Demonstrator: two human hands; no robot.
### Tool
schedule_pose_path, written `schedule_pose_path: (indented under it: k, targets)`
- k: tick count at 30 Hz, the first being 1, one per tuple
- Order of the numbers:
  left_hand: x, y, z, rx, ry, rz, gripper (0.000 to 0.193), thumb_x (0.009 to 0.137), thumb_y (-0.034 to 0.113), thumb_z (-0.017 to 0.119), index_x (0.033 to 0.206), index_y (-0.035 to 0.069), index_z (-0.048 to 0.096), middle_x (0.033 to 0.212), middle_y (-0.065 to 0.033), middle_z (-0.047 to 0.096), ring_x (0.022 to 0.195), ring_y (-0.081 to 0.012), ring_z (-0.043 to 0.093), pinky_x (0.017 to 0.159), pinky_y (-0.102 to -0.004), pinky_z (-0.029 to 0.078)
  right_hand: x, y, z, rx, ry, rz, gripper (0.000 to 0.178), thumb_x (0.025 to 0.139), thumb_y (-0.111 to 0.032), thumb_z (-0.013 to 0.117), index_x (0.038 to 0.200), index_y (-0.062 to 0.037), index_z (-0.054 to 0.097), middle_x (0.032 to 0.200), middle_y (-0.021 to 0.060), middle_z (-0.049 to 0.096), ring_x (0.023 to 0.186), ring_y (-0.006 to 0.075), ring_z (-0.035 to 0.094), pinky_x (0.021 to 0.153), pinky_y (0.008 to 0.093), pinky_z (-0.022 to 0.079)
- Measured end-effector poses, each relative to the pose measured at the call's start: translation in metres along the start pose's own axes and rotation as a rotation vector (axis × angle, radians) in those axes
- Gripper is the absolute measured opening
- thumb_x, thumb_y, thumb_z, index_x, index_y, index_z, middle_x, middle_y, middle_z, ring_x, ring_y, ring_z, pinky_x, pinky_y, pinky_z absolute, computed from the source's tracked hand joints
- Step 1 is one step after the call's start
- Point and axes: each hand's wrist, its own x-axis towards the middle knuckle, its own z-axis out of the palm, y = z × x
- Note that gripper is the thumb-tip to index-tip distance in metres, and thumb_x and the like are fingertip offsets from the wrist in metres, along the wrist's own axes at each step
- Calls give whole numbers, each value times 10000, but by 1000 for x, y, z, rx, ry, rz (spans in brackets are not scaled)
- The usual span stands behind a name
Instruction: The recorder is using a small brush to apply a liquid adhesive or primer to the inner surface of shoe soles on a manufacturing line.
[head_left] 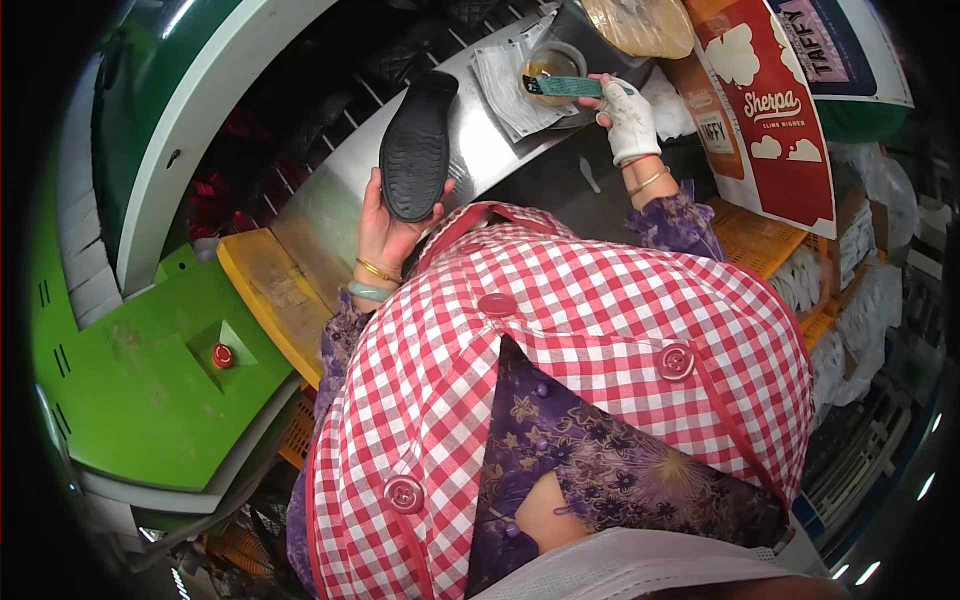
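My left hand [388, 238] grips a black shoe sole [414, 150] by its lower end. The sole is tilted upright with its ridged face toward me. Wearing a white fingerless glove, my right hand [630, 122] pinches a flat green strip-like tool [568, 87] with a dark end, perhaps a brush. The tool points left, across the front of a round tub [567, 55] with something amber-brown inside; I cannot tell whether they touch. White sheets of paper or cloth [502, 85] lie beside the tub, on its left.
A metal work surface [335, 210] runs in front of me, with a yellow tray edge [275, 285] at its left. Green machinery [150, 390] with a red button [222, 356] stands on the left. Red printed cardboard [775, 120] rises at right, near a wrapped tan bundle [640, 22].
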Motion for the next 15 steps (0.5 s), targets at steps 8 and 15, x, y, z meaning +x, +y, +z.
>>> schedule_pose_path:
  k: [8, 15]
  targets:
    - [20, -5, 82, 5, -284, 61, 594, 912, 484, 397, 1343, 80, 345, 1335, -220, 378, 1208, -478, 362, 840, -547, 481, -82, -85, 113, 161, -281, -224, 276, 950, -211, 430, 1010, 23, 563, 837, 107, 635, 709, 151, 647, 503, 170, 451]
    - [18, -18, 123, -35, -384, 66, 601, 912, 495, 385, 1353, 93, 322, 1328, -232, 371, 1194, -466, 386, 839, -545, 496, -95, -100, 129, 187, -308, -295, 229, 932, -152, 483, 1011, 37, 586, 835, 126, 642, 715, 150, 656, 516, 188, 518]
